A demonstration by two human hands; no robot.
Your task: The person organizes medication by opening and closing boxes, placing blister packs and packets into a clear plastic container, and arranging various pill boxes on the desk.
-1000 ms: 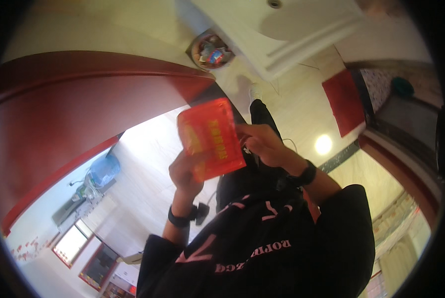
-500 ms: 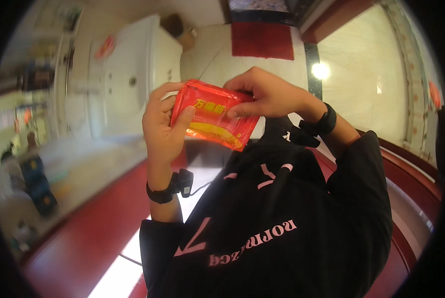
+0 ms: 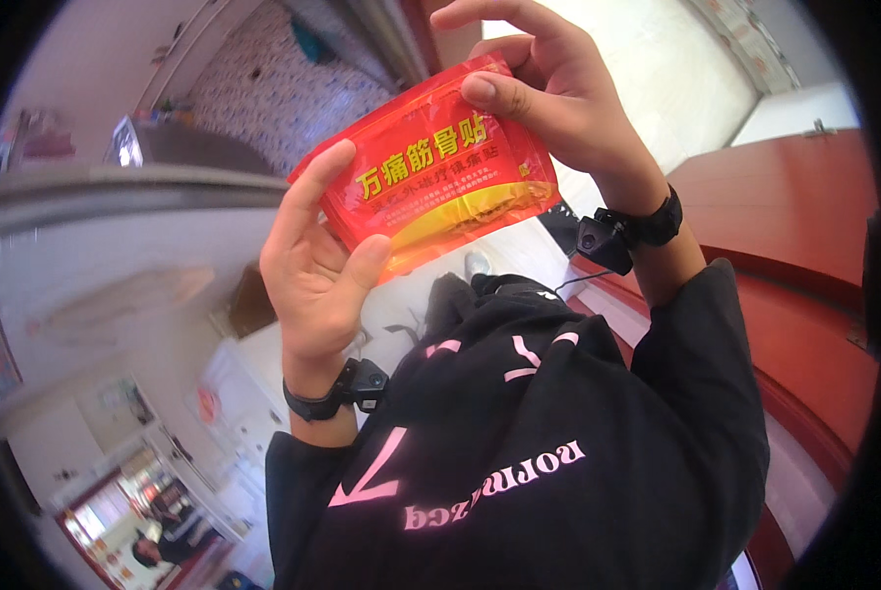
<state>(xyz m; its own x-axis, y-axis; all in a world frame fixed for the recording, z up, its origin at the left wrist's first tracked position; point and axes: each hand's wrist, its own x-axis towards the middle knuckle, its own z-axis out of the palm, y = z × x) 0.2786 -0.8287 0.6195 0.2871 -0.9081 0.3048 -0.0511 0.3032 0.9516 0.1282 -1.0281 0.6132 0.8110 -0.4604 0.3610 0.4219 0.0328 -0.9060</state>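
Vs a moment ago, the red pkt (image 3: 440, 182) sits higher in view, front squarer to cam; judging by that, work's at the hold-and-look stage, no tear visible. Pkt's in the air b/w both hands, beyond the black tee (image 3: 558, 413): L hand (image 3: 312, 285) part-open, thumb + index on its left end; R hand (image 3: 583, 108) loosely open, thumb on upper-right front, index lifted clear.

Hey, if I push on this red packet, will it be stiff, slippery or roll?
The red packet probably flexes somewhat, since its surface shows creases. Its glossy sheen suggests it may be slippery. It looks flat, so rolling seems unlikely.
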